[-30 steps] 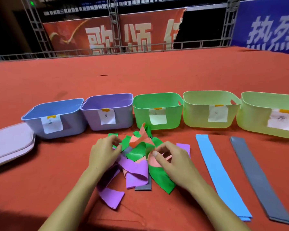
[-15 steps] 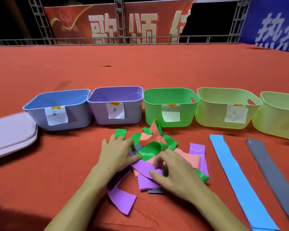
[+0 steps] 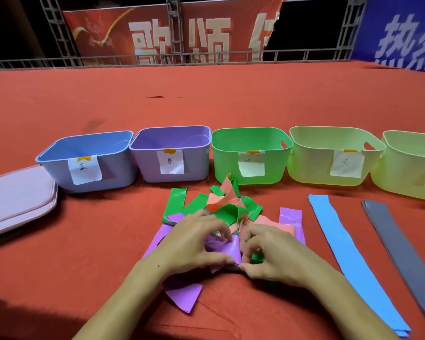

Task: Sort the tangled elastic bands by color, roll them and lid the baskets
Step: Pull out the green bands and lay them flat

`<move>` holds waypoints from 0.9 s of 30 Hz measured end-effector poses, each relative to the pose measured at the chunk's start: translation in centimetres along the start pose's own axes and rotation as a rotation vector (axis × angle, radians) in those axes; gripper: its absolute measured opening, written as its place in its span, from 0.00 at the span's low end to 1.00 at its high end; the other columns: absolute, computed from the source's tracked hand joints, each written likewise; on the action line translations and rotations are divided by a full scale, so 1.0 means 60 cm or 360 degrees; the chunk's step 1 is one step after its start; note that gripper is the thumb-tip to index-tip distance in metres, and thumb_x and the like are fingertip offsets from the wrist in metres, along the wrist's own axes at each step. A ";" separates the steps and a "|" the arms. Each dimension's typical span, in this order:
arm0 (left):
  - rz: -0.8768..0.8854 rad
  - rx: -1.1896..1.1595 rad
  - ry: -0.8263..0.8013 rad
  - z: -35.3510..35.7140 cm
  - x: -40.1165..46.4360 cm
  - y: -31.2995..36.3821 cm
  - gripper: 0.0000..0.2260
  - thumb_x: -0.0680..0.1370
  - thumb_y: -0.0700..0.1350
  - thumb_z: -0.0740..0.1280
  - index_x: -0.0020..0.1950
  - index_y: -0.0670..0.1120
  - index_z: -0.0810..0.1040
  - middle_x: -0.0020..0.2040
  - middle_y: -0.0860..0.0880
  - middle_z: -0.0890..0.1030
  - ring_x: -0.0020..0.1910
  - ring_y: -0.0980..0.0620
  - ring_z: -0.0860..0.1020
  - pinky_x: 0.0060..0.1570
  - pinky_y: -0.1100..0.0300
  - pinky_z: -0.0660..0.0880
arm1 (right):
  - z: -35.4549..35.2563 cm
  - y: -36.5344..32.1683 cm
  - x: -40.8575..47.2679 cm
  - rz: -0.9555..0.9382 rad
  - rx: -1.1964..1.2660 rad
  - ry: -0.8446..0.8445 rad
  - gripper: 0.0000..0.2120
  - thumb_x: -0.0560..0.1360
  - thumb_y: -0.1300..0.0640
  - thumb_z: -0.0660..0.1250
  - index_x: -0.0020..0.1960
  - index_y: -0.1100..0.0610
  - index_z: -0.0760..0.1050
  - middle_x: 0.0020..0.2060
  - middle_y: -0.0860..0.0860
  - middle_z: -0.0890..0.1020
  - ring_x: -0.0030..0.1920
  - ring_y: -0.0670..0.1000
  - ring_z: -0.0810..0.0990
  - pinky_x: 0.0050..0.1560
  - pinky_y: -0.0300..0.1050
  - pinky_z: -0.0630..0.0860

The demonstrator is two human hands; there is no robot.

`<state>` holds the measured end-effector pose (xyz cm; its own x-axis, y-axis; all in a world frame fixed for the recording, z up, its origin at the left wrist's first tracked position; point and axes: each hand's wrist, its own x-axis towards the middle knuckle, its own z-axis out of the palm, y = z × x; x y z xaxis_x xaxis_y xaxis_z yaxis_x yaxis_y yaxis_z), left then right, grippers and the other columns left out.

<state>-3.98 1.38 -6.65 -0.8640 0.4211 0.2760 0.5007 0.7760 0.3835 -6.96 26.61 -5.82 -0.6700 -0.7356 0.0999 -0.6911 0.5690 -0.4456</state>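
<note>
- Left hand [image 3: 194, 244]: fingers curled, pinching a fold of the purple elastic band [image 3: 225, 249] at the near edge of the tangle.
- Right hand [image 3: 275, 256]: fingers curled too, thumb and forefinger nipping a grey band end [image 3: 233, 268] just beside the left thumb.
- Tangled heap of green, salmon-pink and purple flat elastic bands [image 3: 227, 207]: on the red cloth-covered table [image 3: 84, 253], just before the green plastic basket [image 3: 250, 155].
- Blue plastic basket [image 3: 88, 163], purple plastic basket [image 3: 174, 153] and two pale yellow-green baskets [image 3: 329, 158] in the same row, all unlidded, paper labels in front.
- Light-blue band [image 3: 349, 253] and dark grey band [image 3: 402, 253]: flat, apart, right of the heap.
- Pale pink lids [image 3: 15, 200]: stacked at far left.
</note>
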 end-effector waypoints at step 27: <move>-0.0077 -0.0887 0.0883 -0.027 0.032 0.084 0.06 0.76 0.45 0.77 0.43 0.50 0.81 0.40 0.54 0.82 0.41 0.54 0.79 0.46 0.57 0.76 | -0.038 -0.044 -0.004 -0.0008 0.1280 0.0999 0.08 0.81 0.47 0.67 0.54 0.52 0.77 0.40 0.49 0.83 0.38 0.51 0.82 0.40 0.44 0.80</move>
<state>-3.03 5.35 -2.76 -0.8064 -0.0167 0.5911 0.5428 0.3759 0.7511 -5.59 26.11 -2.65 -0.8487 -0.2799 0.4487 -0.4624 -0.0191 -0.8865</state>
